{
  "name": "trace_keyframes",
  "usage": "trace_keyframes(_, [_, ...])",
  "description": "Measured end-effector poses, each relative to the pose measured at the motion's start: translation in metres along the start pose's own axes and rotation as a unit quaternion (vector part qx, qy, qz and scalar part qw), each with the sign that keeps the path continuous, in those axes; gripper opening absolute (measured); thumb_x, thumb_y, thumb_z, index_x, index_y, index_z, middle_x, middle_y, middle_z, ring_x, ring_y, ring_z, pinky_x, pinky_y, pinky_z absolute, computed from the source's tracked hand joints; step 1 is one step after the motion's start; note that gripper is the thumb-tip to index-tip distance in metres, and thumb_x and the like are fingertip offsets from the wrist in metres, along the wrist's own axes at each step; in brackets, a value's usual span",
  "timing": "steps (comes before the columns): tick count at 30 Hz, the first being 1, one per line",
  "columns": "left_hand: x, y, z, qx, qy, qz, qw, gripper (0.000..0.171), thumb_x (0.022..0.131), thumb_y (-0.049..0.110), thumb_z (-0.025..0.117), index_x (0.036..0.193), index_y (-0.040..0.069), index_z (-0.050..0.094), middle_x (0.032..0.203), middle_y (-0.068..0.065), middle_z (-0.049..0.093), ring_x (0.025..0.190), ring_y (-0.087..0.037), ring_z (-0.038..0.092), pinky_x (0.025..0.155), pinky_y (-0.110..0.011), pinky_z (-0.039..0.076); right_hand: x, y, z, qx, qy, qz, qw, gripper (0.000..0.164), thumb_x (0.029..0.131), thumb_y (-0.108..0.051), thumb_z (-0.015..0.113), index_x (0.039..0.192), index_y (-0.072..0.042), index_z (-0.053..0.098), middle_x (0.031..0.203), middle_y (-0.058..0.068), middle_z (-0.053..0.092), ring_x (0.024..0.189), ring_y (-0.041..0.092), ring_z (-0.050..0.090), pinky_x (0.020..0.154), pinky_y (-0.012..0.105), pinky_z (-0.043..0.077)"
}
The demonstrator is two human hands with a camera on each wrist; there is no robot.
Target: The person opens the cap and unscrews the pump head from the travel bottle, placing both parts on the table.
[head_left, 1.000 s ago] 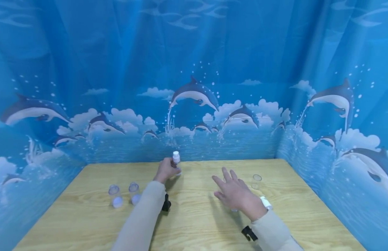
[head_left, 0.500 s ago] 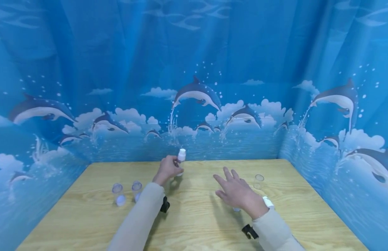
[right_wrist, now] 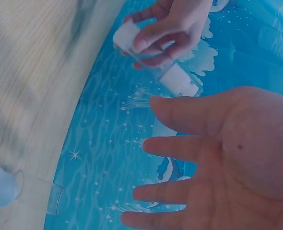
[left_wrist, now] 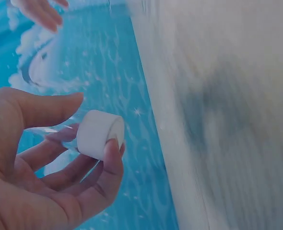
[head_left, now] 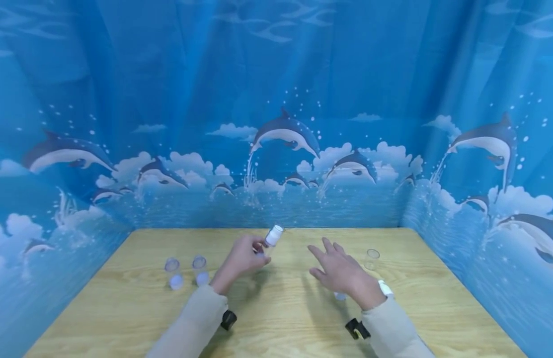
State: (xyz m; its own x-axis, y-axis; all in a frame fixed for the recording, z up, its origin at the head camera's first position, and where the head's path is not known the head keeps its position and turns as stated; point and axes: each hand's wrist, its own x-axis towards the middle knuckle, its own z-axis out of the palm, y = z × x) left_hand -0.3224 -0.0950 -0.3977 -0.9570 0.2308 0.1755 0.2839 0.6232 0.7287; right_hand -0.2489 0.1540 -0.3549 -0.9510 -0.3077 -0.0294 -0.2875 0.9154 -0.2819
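My left hand (head_left: 244, 257) holds a clear tube-like container (head_left: 268, 248) above the table, tilted to the right. A white bottle-shaped piece (head_left: 274, 234) sits in its upper end. In the left wrist view, fingers and thumb curl around the container's white base (left_wrist: 100, 134). The right wrist view shows both the white base (right_wrist: 127, 36) and the white piece (right_wrist: 180, 80) at opposite ends. My right hand (head_left: 341, 272) hovers over the table with its fingers spread and nothing in its grasp. Below it, a pale round base (head_left: 340, 296) partly shows.
Two clear containers (head_left: 172, 266) with pale bases stand on the left of the wooden table (head_left: 276, 318). To the right are a clear cylinder (head_left: 372, 259) and a white object (head_left: 384, 287) partly hidden by the right wrist. A blue dolphin curtain (head_left: 276, 74) encloses the back and sides.
My left hand has moved right and nearer, and the container has gone from nearly upright to tilted right. My right hand has hardly moved. The head view has shifted slightly.
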Motion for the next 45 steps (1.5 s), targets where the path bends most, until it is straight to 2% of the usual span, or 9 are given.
trace_keyframes(4, [-0.017,0.005,0.001,0.013,-0.020,0.027,0.9993,0.026,0.076,0.007,0.086,0.099,0.002,0.074,0.086,-0.009,0.074,0.077,-0.016,0.066,0.064,-0.028,0.056,-0.001,0.000,-0.001,0.003,0.001,-0.003,1.000,0.059,0.103,-0.028,0.061,0.156,-0.009,0.041,0.166,0.032,0.023,0.149,0.058,0.027,0.111,0.074,0.038])
trace_keyframes(7, [-0.029,0.010,0.000,0.024,-0.037,0.030,0.9986,0.024,0.076,0.007,0.086,0.096,0.004,0.075,0.085,-0.009,0.074,0.076,-0.015,0.066,0.065,-0.029,0.057,-0.002,0.000,-0.002,0.009,0.000,-0.007,1.000,0.059,0.103,-0.027,0.061,0.156,-0.009,0.042,0.165,0.032,0.024,0.149,0.057,0.029,0.111,0.073,0.038])
trace_keyframes(15, [-0.054,0.012,-0.007,0.054,-0.070,0.003,0.9961,0.032,0.071,0.005,0.088,0.101,0.005,0.077,0.087,-0.008,0.074,0.079,-0.017,0.065,0.071,-0.035,0.058,-0.006,0.000,-0.004,0.072,-0.030,-0.032,0.996,0.060,0.103,-0.029,0.061,0.157,-0.012,0.041,0.167,0.029,0.024,0.150,0.055,0.030,0.115,0.073,0.033])
trace_keyframes(21, [-0.067,0.009,-0.013,0.080,-0.083,0.008,0.9933,0.034,0.069,0.006,0.088,0.101,0.005,0.078,0.088,-0.011,0.077,0.077,-0.017,0.066,0.070,-0.035,0.058,-0.006,-0.001,-0.004,0.100,-0.039,-0.063,0.992,0.060,0.102,-0.027,0.063,0.156,-0.010,0.042,0.163,0.025,0.036,0.151,0.049,0.033,0.120,0.068,0.031])
trace_keyframes(27, [-0.079,0.009,-0.016,0.090,-0.106,0.007,0.9902,0.035,0.068,0.003,0.085,0.102,0.007,0.079,0.086,-0.008,0.075,0.073,-0.015,0.063,0.064,-0.032,0.056,-0.005,-0.005,-0.005,0.120,-0.049,-0.086,0.988,0.059,0.100,-0.024,0.066,0.153,-0.008,0.045,0.158,0.018,0.048,0.147,0.041,0.044,0.120,0.062,0.036])
trace_keyframes(31, [-0.089,0.010,-0.014,0.099,-0.120,0.014,0.9877,0.035,0.067,0.003,0.086,0.101,0.008,0.079,0.082,-0.004,0.074,0.069,-0.012,0.061,0.060,-0.028,0.052,-0.006,-0.010,-0.002,0.134,-0.073,-0.117,0.981,0.061,0.099,-0.026,0.069,0.152,-0.008,0.046,0.156,0.017,0.051,0.137,0.040,0.055,0.113,0.058,0.046])
trace_keyframes(35, [-0.096,0.013,-0.013,0.093,-0.141,0.005,0.9856,0.034,0.068,0.005,0.087,0.100,0.009,0.079,0.081,-0.003,0.073,0.068,-0.011,0.061,0.059,-0.028,0.052,-0.006,-0.015,0.004,0.156,-0.106,-0.149,0.971,0.060,0.097,-0.025,0.071,0.151,-0.008,0.048,0.151,0.018,0.055,0.126,0.040,0.064,0.101,0.053,0.056])
trace_keyframes(39, [-0.099,0.014,-0.012,0.090,-0.150,-0.002,0.9846,0.034,0.068,0.006,0.088,0.101,0.008,0.079,0.082,-0.005,0.074,0.069,-0.012,0.063,0.060,-0.029,0.054,-0.004,-0.019,0.008,0.178,-0.136,-0.154,0.962,0.062,0.093,-0.020,0.076,0.149,-0.009,0.051,0.145,0.023,0.059,0.120,0.043,0.066,0.093,0.046,0.061])
trace_keyframes(45, [-0.102,0.016,-0.011,0.095,-0.146,0.007,0.9847,0.036,0.067,0.005,0.088,0.101,0.008,0.078,0.083,-0.005,0.075,0.069,-0.011,0.063,0.059,-0.027,0.054,-0.002,-0.026,0.014,0.184,-0.135,-0.159,0.960,0.059,0.086,-0.011,0.081,0.141,-0.009,0.058,0.136,0.021,0.065,0.112,0.039,0.070,0.085,0.032,0.062])
